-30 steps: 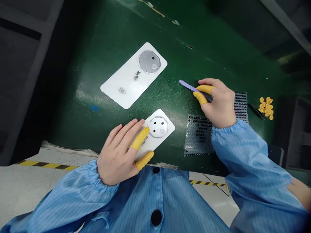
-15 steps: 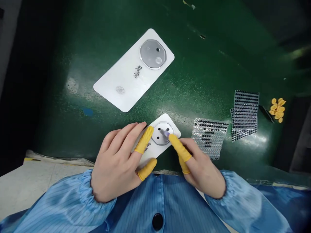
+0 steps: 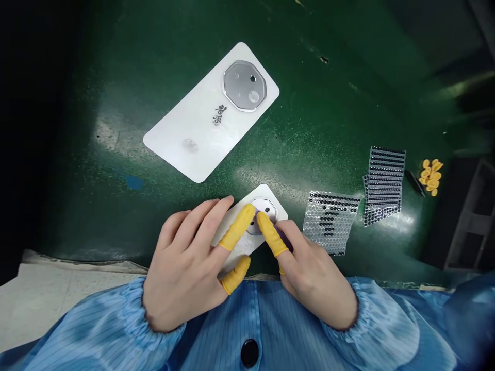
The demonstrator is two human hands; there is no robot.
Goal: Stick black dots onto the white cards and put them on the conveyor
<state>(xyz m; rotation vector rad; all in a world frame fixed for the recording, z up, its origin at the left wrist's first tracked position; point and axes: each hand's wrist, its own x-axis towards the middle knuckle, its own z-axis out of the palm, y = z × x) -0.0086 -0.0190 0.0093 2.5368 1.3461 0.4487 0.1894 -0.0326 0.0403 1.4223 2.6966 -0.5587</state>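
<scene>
A small white panel (image 3: 270,197) with an octagonal ring and dark round spots lies near the table's front edge. My left hand (image 3: 193,257) rests over its left part, fingers apart, with yellow covers on index finger and thumb. The left index fingertip touches the octagonal area. My right hand (image 3: 309,268), also with yellow finger covers, pinches a purple tool (image 3: 284,237) whose tip is at the octagon beside the left index fingertip. Just right of it lies a clear sheet of black dots (image 3: 334,221).
A larger white panel (image 3: 193,123) with a grey octagon lies beyond my hands on the green table (image 3: 328,118). More black-dotted sheets (image 3: 384,180), a dark tool (image 3: 415,183) and yellow finger covers (image 3: 431,178) sit at the right.
My right hand has moved left and the purple tool's tip now meets the octagon's left half. My left index fingertip has shifted right, onto the octagon, close to the tool.
</scene>
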